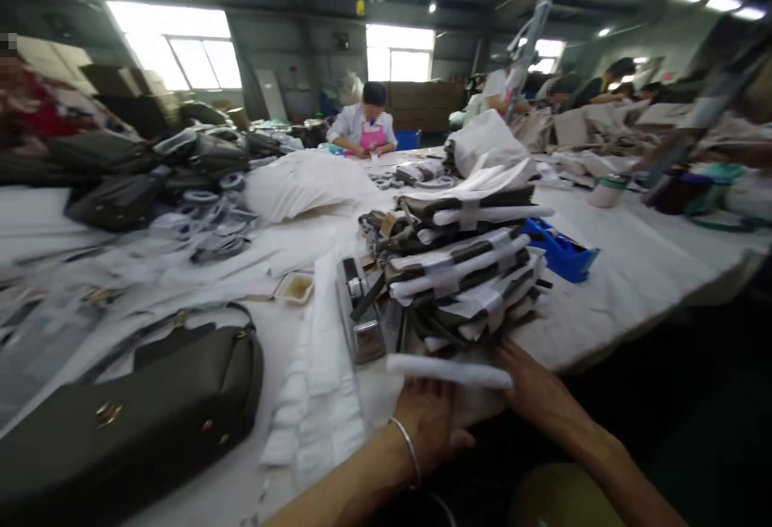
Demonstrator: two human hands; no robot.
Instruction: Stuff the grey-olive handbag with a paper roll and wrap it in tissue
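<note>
A white roll of soft sheet material (449, 370) lies crosswise at the table's near edge, between my hands. My left hand (425, 422), with a silver bangle at the wrist, has its fingers at the roll's left half and its thumb out to the side. At the roll's right end is my right hand (519, 372), its fingers partly hidden and blurred. Just beyond them rises a stack of dark green folded pieces (464, 269), wrapped with white rolls and strips. A grey and black tape dispenser (362, 314) stands left of the stack.
A dark green handbag (157, 398) lies at the left, with white strips (319, 374) beside it. A blue tape dispenser (560, 249) sits right of the stack. Farther back are white sheets (307, 181), more bags (114, 197) and a person in a pink apron (372, 137).
</note>
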